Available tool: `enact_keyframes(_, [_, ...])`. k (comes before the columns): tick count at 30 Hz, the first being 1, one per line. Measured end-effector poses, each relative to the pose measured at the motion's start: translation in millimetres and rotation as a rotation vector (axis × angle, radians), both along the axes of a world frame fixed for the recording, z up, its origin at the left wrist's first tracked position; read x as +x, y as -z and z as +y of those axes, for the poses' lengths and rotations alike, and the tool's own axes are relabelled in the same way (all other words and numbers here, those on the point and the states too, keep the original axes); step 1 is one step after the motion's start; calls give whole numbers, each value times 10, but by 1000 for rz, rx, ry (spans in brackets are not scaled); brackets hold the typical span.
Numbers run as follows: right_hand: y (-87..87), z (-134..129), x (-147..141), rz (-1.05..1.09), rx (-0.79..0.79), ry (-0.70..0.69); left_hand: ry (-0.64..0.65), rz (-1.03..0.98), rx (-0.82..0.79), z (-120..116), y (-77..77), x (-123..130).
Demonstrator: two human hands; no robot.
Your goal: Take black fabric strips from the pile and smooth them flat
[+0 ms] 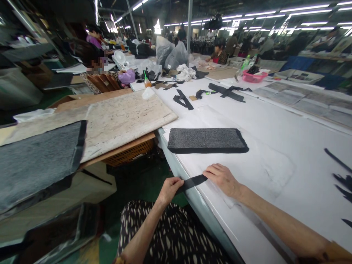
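Observation:
A short black strip [193, 182] spans the edge of the white table [264, 146], held between both hands. My left hand [169, 190] pinches its near end just off the table's edge. My right hand [221, 178] has its fingers closed on the other end, over the white surface. Just beyond them lies a dark grey ribbed rectangular piece [206, 139] with a black border along its near and right sides. It lies flat and neither hand touches it.
Black scraps [227, 91], a glue bottle [147, 80] and a pink basket [255, 76] sit farther back. A pale board [126, 117] and grey fabric [41, 157] are at left. Black strips [342, 181] lie at right. Other people work in the background.

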State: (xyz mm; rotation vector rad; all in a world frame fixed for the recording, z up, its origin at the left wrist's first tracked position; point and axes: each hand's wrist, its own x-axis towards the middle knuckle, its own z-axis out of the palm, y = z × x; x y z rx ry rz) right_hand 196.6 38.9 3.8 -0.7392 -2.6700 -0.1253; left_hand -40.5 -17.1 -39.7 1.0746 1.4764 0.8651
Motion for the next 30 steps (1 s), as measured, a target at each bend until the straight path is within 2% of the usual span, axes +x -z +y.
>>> enact_keyframes(4, [-8,4,-211,-26,41,-65,-33,3,-32,-86,125,-126])
enact_keyframes(8, [-10,-4,-361,-47,105,-124,-61,4,-47,-188,155,-249])
enact_keyframes(15, [16,11,-374,-96,175,-182,-39,45,-37,-298,80,-349])
enact_keyframes(19, [-27,-14,-341,-165,211,-187,-9,113,-18,-318,18,-362])
enact_keyframes(25, [-70,-102,-251,-286,181,-96,-5,142,1,-335,-106,-323])
enact_keyframes(30, [-64,-143,-221,-321,163,-41,-3,173,8,-334,-140,-279])
